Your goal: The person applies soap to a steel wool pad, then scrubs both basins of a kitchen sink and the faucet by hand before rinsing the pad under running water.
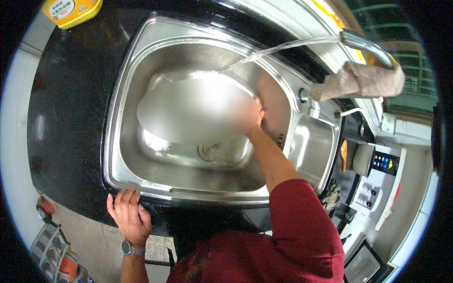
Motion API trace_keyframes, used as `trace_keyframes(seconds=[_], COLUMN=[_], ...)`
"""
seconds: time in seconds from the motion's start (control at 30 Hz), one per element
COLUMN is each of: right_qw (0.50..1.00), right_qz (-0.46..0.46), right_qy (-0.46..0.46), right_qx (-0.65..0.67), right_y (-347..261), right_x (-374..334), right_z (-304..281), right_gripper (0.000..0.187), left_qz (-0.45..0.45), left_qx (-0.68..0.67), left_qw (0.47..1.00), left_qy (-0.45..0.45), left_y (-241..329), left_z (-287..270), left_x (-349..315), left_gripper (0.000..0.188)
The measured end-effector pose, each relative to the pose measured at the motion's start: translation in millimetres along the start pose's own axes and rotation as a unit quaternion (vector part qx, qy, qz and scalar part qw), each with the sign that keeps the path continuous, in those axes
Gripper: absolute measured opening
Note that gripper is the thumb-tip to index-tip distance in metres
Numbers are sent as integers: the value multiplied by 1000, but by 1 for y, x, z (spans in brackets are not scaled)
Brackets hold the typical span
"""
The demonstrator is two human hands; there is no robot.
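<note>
A large stainless steel sink basin (141, 162) lies in front of me, with a round drain (208, 152) in its floor. Water (292, 45) arcs from the curved metal faucet (365, 45) at the upper right into the basin. My right hand (258, 117) reaches inside, near the right wall. A blurred oval covers most of its fingers and the middle of the basin, so what it holds or touches is hidden. My left hand (128, 216), wearing a ring and a wristwatch (132, 248), rests with fingers stretched out on the counter's front edge, holding nothing.
Cloth (370, 80) wraps the faucet's neck. A smaller basin (314, 141) adjoins on the right. Black countertop (71, 94) surrounds the sink, with a yellow container (78, 14) at the far left. A wire rack (52, 245) stands low at the left; an orange-brown utensil (344, 155) lies farther right.
</note>
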State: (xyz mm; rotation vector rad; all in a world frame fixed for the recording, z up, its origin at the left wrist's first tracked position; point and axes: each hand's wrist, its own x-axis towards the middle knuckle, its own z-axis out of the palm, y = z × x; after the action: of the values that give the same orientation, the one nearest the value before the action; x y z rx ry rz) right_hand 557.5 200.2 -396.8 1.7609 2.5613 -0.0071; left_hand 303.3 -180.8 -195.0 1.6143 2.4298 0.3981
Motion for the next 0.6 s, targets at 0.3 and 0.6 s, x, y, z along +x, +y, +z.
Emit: trace_keyframes(seconds=[0.3,0.6], right_qw=[947,975], right_qz=[-270,-83], right_qy=[-165,119], right_qx=[-54,168], right_y=[-36,39], right_x=[-28,90], right_z=[-116,-218], right_gripper=[40,23], left_qz=[19,12], left_qx=[-6,-8], left_qw=[999,998], left_qy=[44,61], left_y=[6,8], left_z=[1,4], left_x=[3,-1], left_gripper=[32,32])
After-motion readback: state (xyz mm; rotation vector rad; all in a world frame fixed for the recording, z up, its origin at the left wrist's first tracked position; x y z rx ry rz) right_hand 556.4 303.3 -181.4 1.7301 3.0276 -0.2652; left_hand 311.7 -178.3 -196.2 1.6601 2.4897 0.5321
